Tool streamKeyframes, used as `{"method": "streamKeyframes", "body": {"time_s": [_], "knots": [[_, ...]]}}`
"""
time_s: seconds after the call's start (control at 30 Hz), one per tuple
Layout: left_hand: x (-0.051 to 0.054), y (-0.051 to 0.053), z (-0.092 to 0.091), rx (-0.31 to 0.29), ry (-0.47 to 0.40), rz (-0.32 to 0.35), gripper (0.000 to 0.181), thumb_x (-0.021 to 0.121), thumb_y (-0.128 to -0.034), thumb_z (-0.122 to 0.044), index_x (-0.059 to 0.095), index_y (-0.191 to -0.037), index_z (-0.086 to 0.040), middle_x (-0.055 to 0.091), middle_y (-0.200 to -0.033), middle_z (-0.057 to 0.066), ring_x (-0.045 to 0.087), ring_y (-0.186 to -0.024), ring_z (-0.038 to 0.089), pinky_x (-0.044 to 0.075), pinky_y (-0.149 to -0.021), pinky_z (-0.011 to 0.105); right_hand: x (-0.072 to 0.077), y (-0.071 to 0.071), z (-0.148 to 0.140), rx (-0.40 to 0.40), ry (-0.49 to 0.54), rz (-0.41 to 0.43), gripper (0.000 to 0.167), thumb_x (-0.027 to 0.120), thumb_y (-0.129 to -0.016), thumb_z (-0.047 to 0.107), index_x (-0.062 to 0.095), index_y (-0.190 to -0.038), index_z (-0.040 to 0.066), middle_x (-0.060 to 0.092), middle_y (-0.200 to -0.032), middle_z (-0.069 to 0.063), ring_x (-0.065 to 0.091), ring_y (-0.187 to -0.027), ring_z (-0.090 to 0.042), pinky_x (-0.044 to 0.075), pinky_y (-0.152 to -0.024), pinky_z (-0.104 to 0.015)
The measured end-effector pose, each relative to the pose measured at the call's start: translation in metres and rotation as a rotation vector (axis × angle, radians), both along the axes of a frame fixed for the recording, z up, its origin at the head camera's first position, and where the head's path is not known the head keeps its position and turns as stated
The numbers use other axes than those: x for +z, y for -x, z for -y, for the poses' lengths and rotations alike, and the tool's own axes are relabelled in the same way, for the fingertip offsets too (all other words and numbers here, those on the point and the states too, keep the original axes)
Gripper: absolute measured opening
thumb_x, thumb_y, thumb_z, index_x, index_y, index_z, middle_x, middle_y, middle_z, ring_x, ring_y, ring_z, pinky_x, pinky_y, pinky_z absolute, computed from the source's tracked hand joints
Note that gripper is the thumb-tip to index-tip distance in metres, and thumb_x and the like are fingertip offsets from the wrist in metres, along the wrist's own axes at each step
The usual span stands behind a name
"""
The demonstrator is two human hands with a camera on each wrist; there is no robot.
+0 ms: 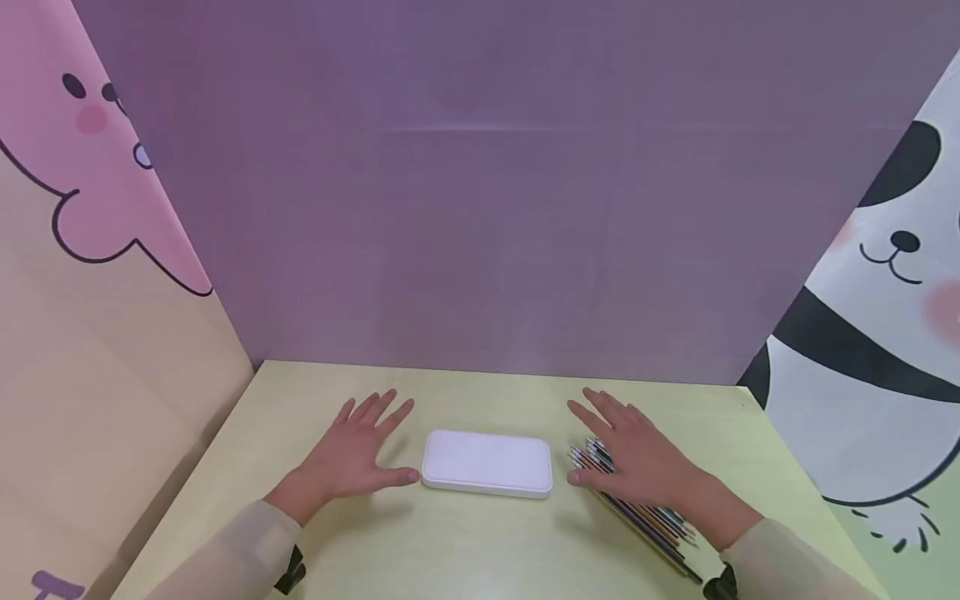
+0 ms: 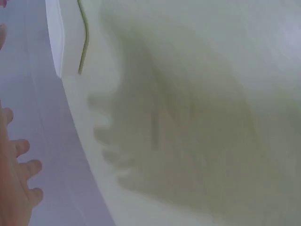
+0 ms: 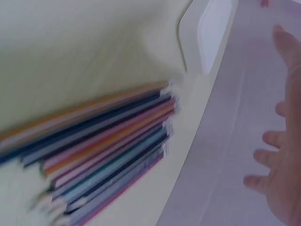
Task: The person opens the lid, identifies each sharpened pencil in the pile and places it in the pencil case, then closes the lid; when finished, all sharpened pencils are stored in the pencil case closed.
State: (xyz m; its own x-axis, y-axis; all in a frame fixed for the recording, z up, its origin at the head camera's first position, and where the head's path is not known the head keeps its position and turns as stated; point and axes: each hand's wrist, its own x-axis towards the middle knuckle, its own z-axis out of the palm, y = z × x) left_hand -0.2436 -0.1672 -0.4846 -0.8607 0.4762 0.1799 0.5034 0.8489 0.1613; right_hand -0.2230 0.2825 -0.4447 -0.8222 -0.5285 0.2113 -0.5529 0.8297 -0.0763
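Observation:
A white rounded rectangular case (image 1: 487, 462) lies flat on the table between both hands. To its left my left hand (image 1: 352, 454) hovers with fingers spread, the thumb close to the case's left edge. My right hand (image 1: 637, 458) is spread above a bundle of colored pencils (image 1: 652, 529) to the right of the case, hiding part of them. In the right wrist view the pencils (image 3: 108, 146) lie side by side in several colors, a little blurred. Neither hand holds anything. The left wrist view shows the left fingers (image 2: 29, 169) apart over the table and the hand's shadow.
The pale wooden table (image 1: 480, 550) ends at a purple backdrop (image 1: 510, 208) behind it. A wall with a pink cartoon figure (image 1: 112, 183) stands at the left, and a panda picture (image 1: 877, 358) is at the right.

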Motion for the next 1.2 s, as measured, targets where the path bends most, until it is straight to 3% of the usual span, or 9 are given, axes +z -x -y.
{"method": "streamKeyframes", "body": {"time_s": [0.13, 0.3, 0.53, 0.9, 1.03, 1.2], "knots": [[-0.01, -0.001, -0.009, -0.011, -0.156, 0.138, 0.103, 0.059, -0.0823, -0.082, 0.027, -0.164, -0.028, 0.035, -0.165, 0.01, 0.034, -0.151, 0.036, 0.021, -0.125, 0.063, 0.0, 0.001, 0.017, 0.062, 0.078, 0.029, 0.087, 0.068, -0.087, 0.068, 0.045, -0.155, 0.019, 0.045, -0.158, -0.011, 0.051, -0.14, -0.033, 0.048, -0.108, -0.055], [-0.023, 0.003, -0.022, -0.014, -0.352, 0.322, 0.1, 0.074, -0.0812, -0.069, 0.032, -0.162, -0.028, 0.037, -0.164, 0.006, 0.035, -0.15, 0.035, 0.032, -0.12, 0.062, -0.006, 0.003, 0.045, 0.087, 0.122, 0.091, 0.067, 0.073, -0.088, 0.059, 0.06, -0.141, 0.02, 0.058, -0.143, -0.001, 0.061, -0.126, -0.023, 0.056, -0.097, -0.046], [-0.035, 0.009, -0.036, 0.003, -0.481, 0.448, 0.106, 0.083, -0.0772, -0.06, 0.033, -0.162, -0.019, 0.038, -0.163, 0.007, 0.035, -0.15, 0.033, 0.034, -0.12, 0.061, -0.025, 0.009, 0.082, 0.132, 0.097, 0.149, 0.05, 0.074, -0.089, 0.054, 0.069, -0.128, 0.022, 0.066, -0.127, 0.009, 0.064, -0.117, -0.015, 0.058, -0.093, -0.04], [-0.045, 0.015, -0.041, 0.052, -0.512, 0.521, 0.102, 0.089, -0.0744, -0.048, 0.041, -0.157, -0.013, 0.041, -0.159, 0.013, 0.035, -0.148, 0.038, 0.035, -0.119, 0.063, -0.046, 0.009, 0.115, 0.149, 0.11, 0.186, 0.043, 0.078, -0.086, 0.049, 0.073, -0.119, 0.023, 0.069, -0.123, 0.01, 0.064, -0.116, -0.016, 0.057, -0.094, -0.039], [-0.046, 0.015, -0.041, 0.059, -0.497, 0.516, 0.104, 0.092, -0.0719, -0.047, 0.041, -0.157, -0.014, 0.041, -0.159, 0.014, 0.036, -0.148, 0.038, 0.035, -0.119, 0.062, -0.048, 0.01, 0.119, 0.155, 0.104, 0.165, 0.04, 0.08, -0.085, 0.047, 0.075, -0.116, 0.023, 0.071, -0.121, 0.009, 0.064, -0.115, -0.017, 0.057, -0.091, -0.041], [-0.051, 0.016, -0.041, 0.042, -0.462, 0.456, 0.108, 0.095, -0.0674, -0.046, 0.042, -0.157, -0.014, 0.045, -0.155, 0.013, 0.038, -0.145, 0.038, 0.035, -0.118, 0.062, -0.051, 0.012, 0.121, 0.162, 0.098, 0.132, 0.036, 0.083, -0.083, 0.043, 0.076, -0.111, 0.022, 0.071, -0.116, 0.008, 0.063, -0.11, -0.016, 0.057, -0.089, -0.039]]}}
